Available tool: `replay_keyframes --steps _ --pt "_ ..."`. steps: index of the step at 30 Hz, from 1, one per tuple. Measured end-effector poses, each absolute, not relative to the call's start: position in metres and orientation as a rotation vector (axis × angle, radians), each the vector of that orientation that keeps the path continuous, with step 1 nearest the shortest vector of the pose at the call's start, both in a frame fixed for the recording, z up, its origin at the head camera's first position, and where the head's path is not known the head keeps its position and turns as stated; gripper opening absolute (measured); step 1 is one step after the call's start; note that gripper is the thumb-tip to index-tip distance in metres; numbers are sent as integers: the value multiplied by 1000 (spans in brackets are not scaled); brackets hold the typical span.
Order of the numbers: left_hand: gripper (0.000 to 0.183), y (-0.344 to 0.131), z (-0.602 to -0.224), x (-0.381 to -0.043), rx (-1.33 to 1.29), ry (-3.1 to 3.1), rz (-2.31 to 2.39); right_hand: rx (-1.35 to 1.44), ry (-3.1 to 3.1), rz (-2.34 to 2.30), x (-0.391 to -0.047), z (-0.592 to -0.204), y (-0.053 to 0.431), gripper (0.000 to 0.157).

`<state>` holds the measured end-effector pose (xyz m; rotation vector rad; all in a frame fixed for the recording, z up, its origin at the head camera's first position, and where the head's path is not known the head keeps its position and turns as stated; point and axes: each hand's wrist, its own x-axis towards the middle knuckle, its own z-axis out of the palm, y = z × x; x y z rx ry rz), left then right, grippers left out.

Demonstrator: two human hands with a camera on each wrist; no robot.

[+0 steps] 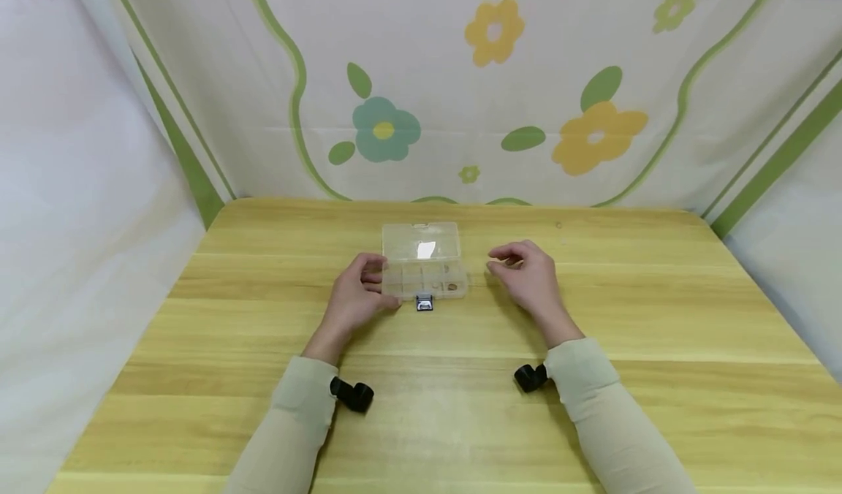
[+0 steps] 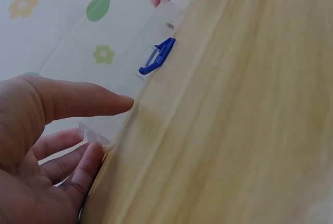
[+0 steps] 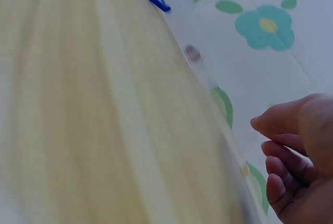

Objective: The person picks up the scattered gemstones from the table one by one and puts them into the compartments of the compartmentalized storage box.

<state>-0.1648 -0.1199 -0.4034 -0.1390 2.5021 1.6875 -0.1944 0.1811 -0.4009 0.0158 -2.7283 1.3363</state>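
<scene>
A clear plastic compartment box [image 1: 411, 283] lies on the table with its lid [image 1: 404, 242] raised toward the back. A blue latch [image 2: 158, 56] juts from its front edge. In the front right compartment sits a small brownish round piece [image 1: 452, 287], blurred in the right wrist view. My left hand [image 1: 355, 297] holds the box's left end, thumb at the front corner and fingers along the side. To the right of the box, my right hand [image 1: 526, 275] hovers apart from it, fingers loosely bent and nothing visible between thumb and index finger.
The box stands on a wood-grain table [image 1: 427, 406]. A tiny ring-like thing [image 1: 559, 225] lies near the back edge, behind the right hand. A white cloth with printed flowers [image 1: 493, 32] hangs behind the table. Each wrist wears a black camera [image 1: 355, 394].
</scene>
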Motion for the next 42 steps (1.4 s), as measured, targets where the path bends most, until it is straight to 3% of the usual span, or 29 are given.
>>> replay_keyframes --steps 19,42 --pt "75 -123 -406 -161 -147 2491 1707 -140 -2905 1244 -205 -406 196 41" --pt "74 -114 -399 -160 -93 2484 1706 -158 -2886 1082 -199 -398 196 22"
